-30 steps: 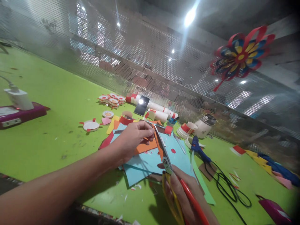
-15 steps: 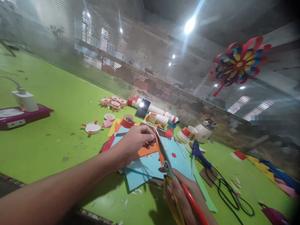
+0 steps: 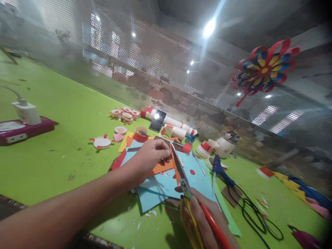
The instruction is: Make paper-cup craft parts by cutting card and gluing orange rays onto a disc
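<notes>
In my right hand [image 3: 204, 218] is a pair of scissors [image 3: 184, 183] with one red and one yellow handle, its blades pointing up and away from me. My left hand [image 3: 157, 154] pinches the top of a narrow orange paper strip [image 3: 176, 174] right beside the blade tips. The strip hangs along the left side of the blades. Below both hands lie sheets of light blue paper [image 3: 160, 186] with an orange sheet [image 3: 162, 168] and tiny paper scraps on top. A small red paper piece [image 3: 192, 172] rests on the blue sheet.
A blue glue gun [image 3: 220, 169] with a black cord lies to the right. Behind the paper are a phone [image 3: 157, 121], white-and-red paper rolls [image 3: 178, 124] and paper cups [image 3: 206, 148]. A purple power strip [image 3: 28, 129] with a charger sits at the left.
Very little differs. My hands, the scissors and the orange strip keep nearly the same positions, and the view has shifted slightly.
</notes>
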Tool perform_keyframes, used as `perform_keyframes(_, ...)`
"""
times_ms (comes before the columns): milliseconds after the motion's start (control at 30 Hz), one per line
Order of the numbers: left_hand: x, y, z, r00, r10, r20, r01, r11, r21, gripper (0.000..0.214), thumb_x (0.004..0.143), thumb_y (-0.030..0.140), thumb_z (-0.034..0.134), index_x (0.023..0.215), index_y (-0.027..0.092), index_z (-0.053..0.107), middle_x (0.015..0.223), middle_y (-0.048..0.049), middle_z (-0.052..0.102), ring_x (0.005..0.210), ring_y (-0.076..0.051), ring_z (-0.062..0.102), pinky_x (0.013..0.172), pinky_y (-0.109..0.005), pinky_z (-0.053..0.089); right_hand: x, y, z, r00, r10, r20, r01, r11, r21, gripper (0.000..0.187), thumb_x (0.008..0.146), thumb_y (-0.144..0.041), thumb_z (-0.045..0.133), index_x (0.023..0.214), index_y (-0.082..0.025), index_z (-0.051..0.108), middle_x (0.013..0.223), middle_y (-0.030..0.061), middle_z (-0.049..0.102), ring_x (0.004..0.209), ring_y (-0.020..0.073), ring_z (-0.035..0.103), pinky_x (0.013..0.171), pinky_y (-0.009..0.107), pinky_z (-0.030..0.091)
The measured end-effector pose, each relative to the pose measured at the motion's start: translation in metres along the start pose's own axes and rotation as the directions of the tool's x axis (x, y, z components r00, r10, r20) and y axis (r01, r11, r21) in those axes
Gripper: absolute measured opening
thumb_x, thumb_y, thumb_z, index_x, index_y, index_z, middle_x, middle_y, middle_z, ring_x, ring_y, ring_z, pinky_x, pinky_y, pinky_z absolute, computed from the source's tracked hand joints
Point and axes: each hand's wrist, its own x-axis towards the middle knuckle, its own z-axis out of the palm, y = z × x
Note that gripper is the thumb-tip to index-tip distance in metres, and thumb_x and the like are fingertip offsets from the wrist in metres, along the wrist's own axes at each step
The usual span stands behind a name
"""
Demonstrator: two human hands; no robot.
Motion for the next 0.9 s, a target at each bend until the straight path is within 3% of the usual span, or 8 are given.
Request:
perform_keyframes(133,-0.001,0.001,0.000,1.000,-0.003,0.004,0.003,1.000,0.000,0.013,0.069,0.023,0.064,0.062,0.017,0.055,0.061,0.0006,0.051,0.059,-0.012,0.044,0.060,-0.028,0.035,0.002,0.004,-0.001,1.000,-0.030,-0.007,0.030,0.999,-0.038,0.048,0.088,-0.062,0.040,0.070,-0.019,0.052,0.058,-0.0015,0.043,0.052,0.0118,0.039,0.047,0.021,0.034)
perform_keyframes(367,0.001,0.000,-0.001,1.000,0.005,0.006,-0.005,1.000,0.017,0.012,0.070,0.020,0.062,0.062,0.016,0.055,0.060,0.0006,0.051,0.059,-0.012,0.045,0.060,-0.028,0.035,0.000,-0.003,-0.001,0.995,-0.095,0.003,0.095,0.995,-0.041,0.046,0.090,-0.057,0.039,0.092,-0.017,0.062,0.060,0.0010,0.054,0.053,0.0142,0.049,0.050,0.023,0.042)
perform_keyframes(500,0.002,-0.003,-0.001,1.000,0.001,0.010,-0.001,1.000,0.019,0.011,0.070,0.020,0.062,0.062,0.016,0.055,0.059,0.0004,0.052,0.058,-0.012,0.045,0.060,-0.029,0.036,0.000,-0.007,-0.001,0.998,-0.066,0.005,0.066,0.998,0.003,0.045,0.091,-0.056,0.039,0.097,-0.016,0.060,0.059,0.0004,0.053,0.053,0.0142,0.050,0.051,0.022,0.043)
perform_keyframes(700,0.003,-0.006,-0.001,0.999,0.004,0.048,-0.005,1.000,0.014,0.010,0.070,0.019,0.061,0.063,0.016,0.055,0.059,0.0005,0.053,0.058,-0.012,0.046,0.060,-0.028,0.035,0.001,-0.007,-0.005,0.994,-0.090,0.057,0.094,0.992,-0.079,0.050,0.092,-0.057,0.034,0.068,-0.018,0.054,0.059,0.0008,0.052,0.053,0.0126,0.047,0.050,0.022,0.038)
perform_keyframes(900,0.002,-0.007,0.000,0.998,0.008,0.065,-0.009,1.000,0.004,0.012,0.071,0.021,0.062,0.063,0.016,0.054,0.059,0.0015,0.053,0.057,-0.011,0.045,0.060,-0.027,0.036,0.003,0.000,-0.005,0.995,-0.069,0.079,0.074,0.995,-0.070,0.053,0.092,-0.060,0.031,0.068,-0.019,0.052,0.061,0.0015,0.054,0.055,0.0136,0.050,0.054,0.023,0.040)
